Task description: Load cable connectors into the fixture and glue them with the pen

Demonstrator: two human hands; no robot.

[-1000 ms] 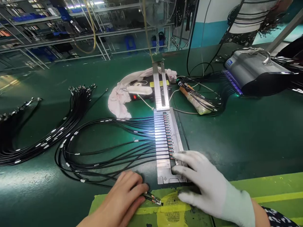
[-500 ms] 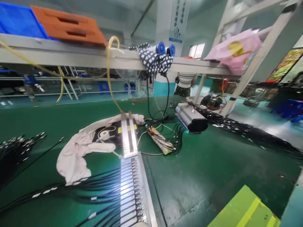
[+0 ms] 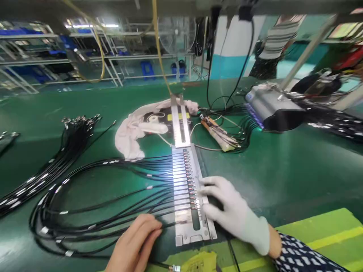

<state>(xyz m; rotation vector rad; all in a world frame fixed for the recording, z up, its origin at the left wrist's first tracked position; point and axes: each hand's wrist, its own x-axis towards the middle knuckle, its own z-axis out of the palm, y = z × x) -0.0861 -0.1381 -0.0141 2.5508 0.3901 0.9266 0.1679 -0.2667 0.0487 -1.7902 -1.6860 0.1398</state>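
Note:
My left hand [image 3: 137, 241] is bare and closed, with fingertips pinched around a black cable [image 3: 169, 224] that runs toward the metal fixture [image 3: 185, 236]. In a white glove, my right hand [image 3: 232, 209] rests along the fixture's right edge, fingers spread and touching it. Several black cables lie side by side across the fixture's lit left plate, their metal connectors [image 3: 188, 170] lined up along its slot. The cables loop away to the left over the green table [image 3: 93, 196]. Below my left hand, a metal cable end [image 3: 173, 268] pokes out.
A bundle of black cables [image 3: 70, 151] lies at the left. Beyond the fixture are a crumpled pale cloth [image 3: 127, 132] and a taped cable bundle [image 3: 218, 136]. A grey device [image 3: 272, 109] sits back right. A yellow-green sheet [image 3: 320, 234] covers the front right.
My view has tilted down and shifted, so the fixture's near end now shows. Both hands have come into clear view: the left at the cables, the right at the fixture's edge.

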